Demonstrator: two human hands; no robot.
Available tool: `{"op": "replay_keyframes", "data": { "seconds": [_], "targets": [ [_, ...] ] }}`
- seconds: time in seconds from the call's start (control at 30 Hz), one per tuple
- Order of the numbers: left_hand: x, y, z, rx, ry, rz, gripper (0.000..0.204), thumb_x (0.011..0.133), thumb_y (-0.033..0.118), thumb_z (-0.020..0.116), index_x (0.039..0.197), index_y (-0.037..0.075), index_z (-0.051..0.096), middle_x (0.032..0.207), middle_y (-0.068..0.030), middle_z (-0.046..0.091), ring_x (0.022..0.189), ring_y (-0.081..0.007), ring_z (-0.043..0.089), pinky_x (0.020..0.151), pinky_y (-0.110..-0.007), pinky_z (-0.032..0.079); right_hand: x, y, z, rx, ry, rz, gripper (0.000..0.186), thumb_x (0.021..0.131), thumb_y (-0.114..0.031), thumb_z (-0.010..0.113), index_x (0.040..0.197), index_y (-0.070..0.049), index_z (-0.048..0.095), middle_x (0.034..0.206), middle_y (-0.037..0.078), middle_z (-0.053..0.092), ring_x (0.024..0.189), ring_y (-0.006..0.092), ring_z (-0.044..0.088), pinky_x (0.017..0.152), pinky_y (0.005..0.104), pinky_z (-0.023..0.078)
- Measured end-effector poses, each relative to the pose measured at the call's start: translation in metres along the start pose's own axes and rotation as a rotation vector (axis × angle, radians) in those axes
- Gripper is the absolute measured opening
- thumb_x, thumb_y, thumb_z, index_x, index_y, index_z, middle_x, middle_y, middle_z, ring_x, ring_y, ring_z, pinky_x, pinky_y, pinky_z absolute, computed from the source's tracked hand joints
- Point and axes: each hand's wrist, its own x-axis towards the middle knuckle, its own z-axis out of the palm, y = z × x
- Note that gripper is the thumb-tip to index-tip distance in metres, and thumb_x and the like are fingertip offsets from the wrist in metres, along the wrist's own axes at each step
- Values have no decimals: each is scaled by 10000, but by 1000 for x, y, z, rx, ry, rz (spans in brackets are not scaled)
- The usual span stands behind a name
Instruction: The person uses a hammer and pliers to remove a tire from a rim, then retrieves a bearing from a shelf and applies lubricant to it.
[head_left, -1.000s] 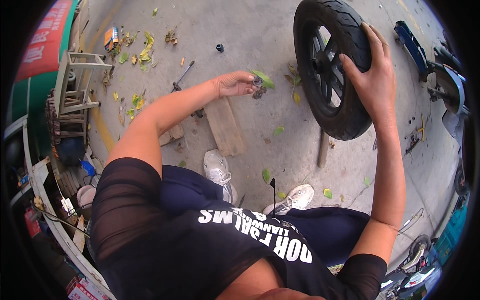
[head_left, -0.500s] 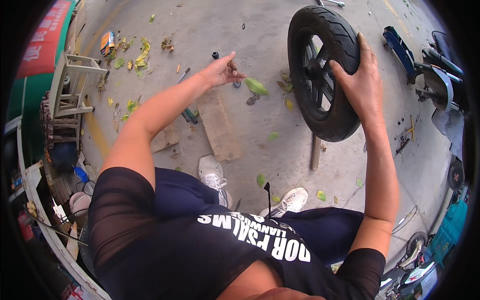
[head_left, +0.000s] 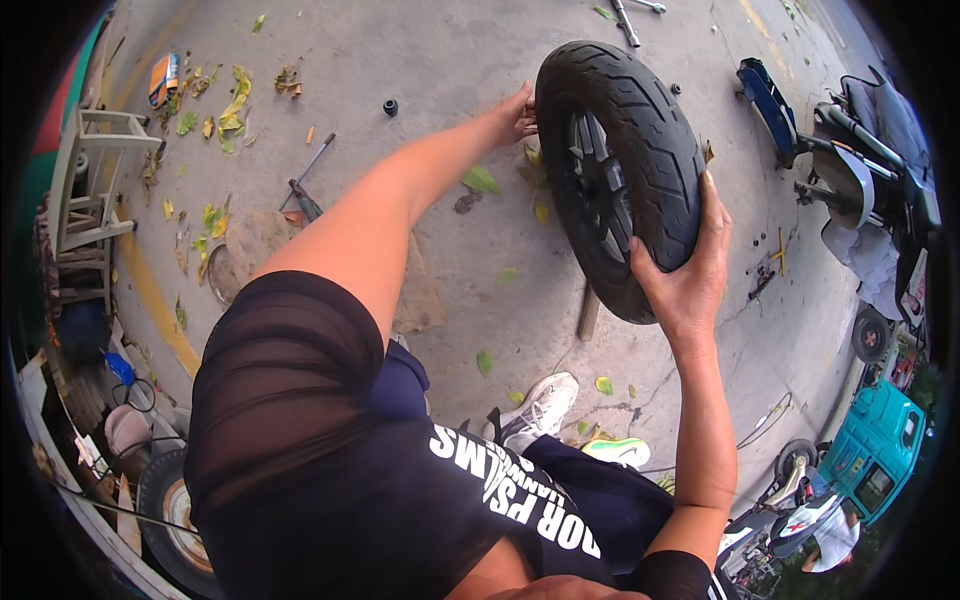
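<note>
A motorcycle wheel (head_left: 655, 150) with a black treaded tyre and dark spokes stands upright, tilted, in front of me. My right hand (head_left: 690, 275) grips the tyre on its near right side, thumb on the sidewall and fingers around the tread. At the wheel's far left edge is my left hand (head_left: 515, 115), its fingers partly hidden by the tyre. They look loosely apart, and whether they touch the rubber is hard to tell. Below the wheel, a wooden stick or handle (head_left: 589, 315) lies on the concrete.
A screwdriver (head_left: 318, 165) and a small black round part (head_left: 390, 107) lie to the left, near scattered leaves (head_left: 480, 180). A wooden stool (head_left: 100, 185) stands at far left. Wrenches (head_left: 628, 22) lie beyond the wheel. A partly dismantled motorbike (head_left: 850, 170) and a teal vehicle (head_left: 875, 450) are at right.
My left hand has moved right, from above the floor to the wheel's left edge. The wheel has turned to show more tread, with my right hand still on it. My view and feet have shifted.
</note>
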Motion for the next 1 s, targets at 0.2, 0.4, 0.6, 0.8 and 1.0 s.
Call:
{"op": "replay_keyframes", "data": {
  "seconds": [0.2,0.4,0.6,0.8,1.0],
  "targets": [
    [-10,6,29,-248,-213,62,387,969,380,440,1138,90,631,1095,-63,668,1052,-184,605,946,-382,475,-2,-3,4,38,27,53,904,678,-169,781,1468,-126,343,1304,186,498,1180,332,543,1002,404,443],
    [-88,92,39,300,-116,82,632,962,590,403,1247,55,583,1167,-122,648,1103,-203,608,979,-353,484,6,40,-39,505,126,388,771,824,-311,701,1444,-22,345,1295,169,537,1109,234,586,964,342,472],
    [-195,148,-7,486,-77,-24,565,922,475,563,1204,-14,585,1024,-150,683,811,-167,697,720,-287,595,-20,97,17,1340,-143,901,454,917,-416,555,1185,-50,585,1072,93,670,948,179,649,876,320,528],
    [-234,120,-37,709,210,52,536,862,391,678,1165,-43,591,1034,-148,654,855,-174,665,735,-286,560,-79,131,133,1316,-428,1069,647,901,-521,593,1320,-52,442,1303,111,527,1178,243,528,1024,399,433],
    [-221,105,-38,763,235,33,563,854,404,685,1200,-28,584,1032,-114,650,869,-154,649,757,-276,539,-114,180,209,1305,-557,1126,912,847,-583,640,1407,33,268,1413,198,396,1269,297,452,1065,430,398]
  ]
}}
